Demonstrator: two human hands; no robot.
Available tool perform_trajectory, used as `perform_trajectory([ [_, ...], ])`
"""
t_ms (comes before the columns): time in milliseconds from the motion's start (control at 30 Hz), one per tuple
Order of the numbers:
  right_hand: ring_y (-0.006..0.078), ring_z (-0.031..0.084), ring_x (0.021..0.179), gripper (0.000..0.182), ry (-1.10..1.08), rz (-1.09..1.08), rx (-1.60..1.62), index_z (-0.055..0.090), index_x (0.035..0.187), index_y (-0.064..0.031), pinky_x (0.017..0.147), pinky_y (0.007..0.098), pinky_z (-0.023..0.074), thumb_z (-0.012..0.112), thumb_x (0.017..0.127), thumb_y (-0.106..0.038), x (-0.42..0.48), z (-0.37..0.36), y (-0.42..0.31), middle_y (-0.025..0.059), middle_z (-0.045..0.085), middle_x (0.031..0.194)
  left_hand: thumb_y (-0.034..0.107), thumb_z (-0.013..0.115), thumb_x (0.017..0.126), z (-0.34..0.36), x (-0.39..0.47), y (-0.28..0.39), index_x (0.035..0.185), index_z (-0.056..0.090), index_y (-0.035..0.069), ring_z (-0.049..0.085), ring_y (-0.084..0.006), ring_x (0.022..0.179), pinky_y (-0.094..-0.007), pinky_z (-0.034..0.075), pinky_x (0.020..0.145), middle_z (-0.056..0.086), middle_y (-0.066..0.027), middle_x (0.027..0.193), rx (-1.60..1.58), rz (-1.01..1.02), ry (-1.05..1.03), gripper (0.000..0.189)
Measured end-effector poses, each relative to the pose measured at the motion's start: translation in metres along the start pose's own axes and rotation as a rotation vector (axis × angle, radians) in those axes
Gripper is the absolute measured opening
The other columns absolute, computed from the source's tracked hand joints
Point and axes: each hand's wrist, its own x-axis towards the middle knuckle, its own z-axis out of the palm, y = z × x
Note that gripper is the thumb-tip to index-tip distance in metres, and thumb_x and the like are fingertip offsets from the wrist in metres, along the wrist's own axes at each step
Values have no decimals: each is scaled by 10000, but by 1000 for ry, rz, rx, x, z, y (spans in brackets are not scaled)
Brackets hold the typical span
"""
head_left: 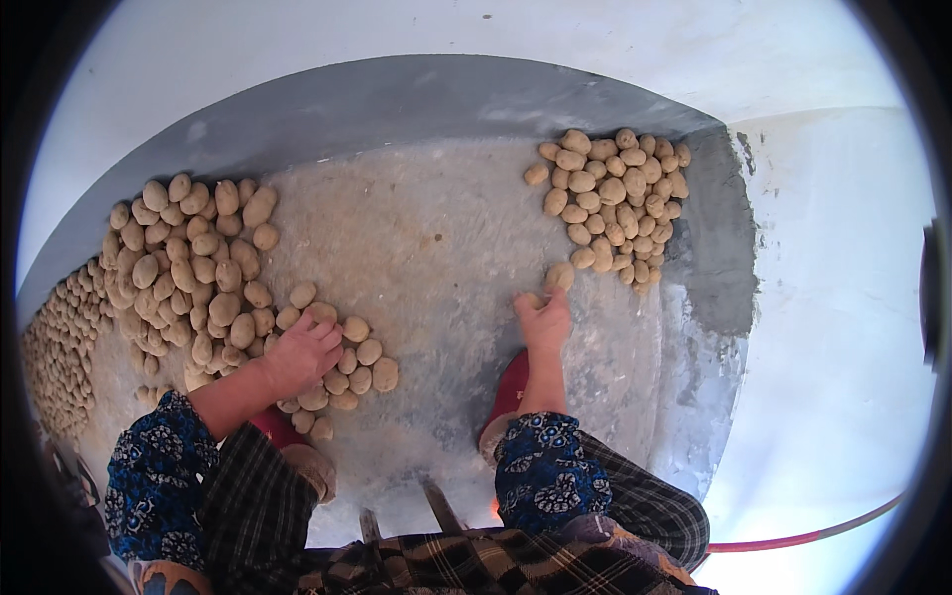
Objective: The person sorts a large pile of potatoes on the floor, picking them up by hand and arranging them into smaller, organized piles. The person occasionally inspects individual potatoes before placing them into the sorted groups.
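My left hand [306, 354] reaches over the near edge of a large potato pile [201, 275], its fingers around a potato [322, 312]. Several loose potatoes [360, 380] lie just right of that hand on the concrete floor [401, 245]. On the other side, my right hand [545, 321] is low over the floor with a small potato [530, 300] partly covered by its fingers. Another potato [559, 276] is at its fingertips, close to a second potato pile [617, 193] in the right corner.
A third heap of smaller potatoes [67, 349] lies at the far left. A grey-based wall [416, 97] curves behind the piles. My red shoes [512, 383] stand below my hands. Two wooden legs [442, 506] show near my lap, and a reddish hose [803, 537] runs at lower right.
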Motion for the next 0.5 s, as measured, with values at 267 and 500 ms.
perform_trajectory([
  [267,378,579,858,545,-47,103,-117,569,900,2,743,439,467,753,629,-434,62,-14,19,187,598,871,193,571,690,-32,2,1,960,614,55,479,-265,1000,-441,350,911,540,-88,965,1,84,8,306],
  [500,359,568,926,535,0,166,-134,574,999,-23,787,428,461,738,660,-403,15,-13,1,174,588,971,179,527,726,-3,-10,7,1012,582,30,509,-233,871,-397,386,818,558,-58,842,-18,64,70,328],
])
